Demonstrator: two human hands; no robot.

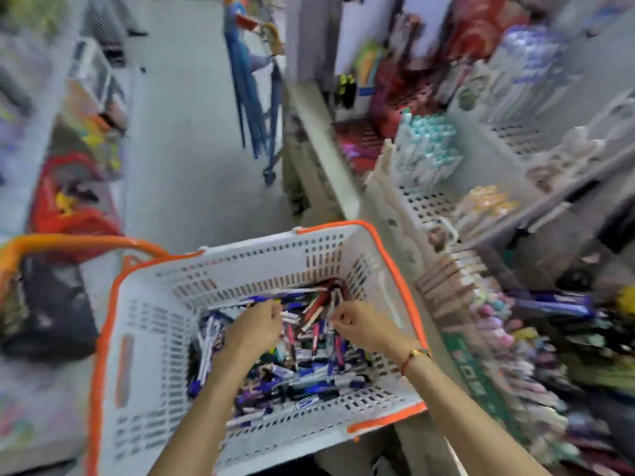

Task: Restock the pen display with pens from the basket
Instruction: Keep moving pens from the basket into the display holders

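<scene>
A white plastic basket (151, 324) with an orange rim sits in front of me, its floor covered with several loose pens (309, 369) in blue, red and white. Both my hands are down inside it. My left hand (256, 326) is curled over the pile and seems to grip pens, though blur hides exactly what. My right hand (357, 322) is curled too, pinching pens at the far side of the pile. The pen display (481, 297) of tiered trays stands to the right of the basket. The whole view is motion-blurred.
White perforated display trays (429, 201) with pens and markers fill the shelf at right. An aisle floor (192, 159) runs ahead, with a blue folded cart (261, 108) and goods on the left. An orange basket handle (68, 243) lies at left.
</scene>
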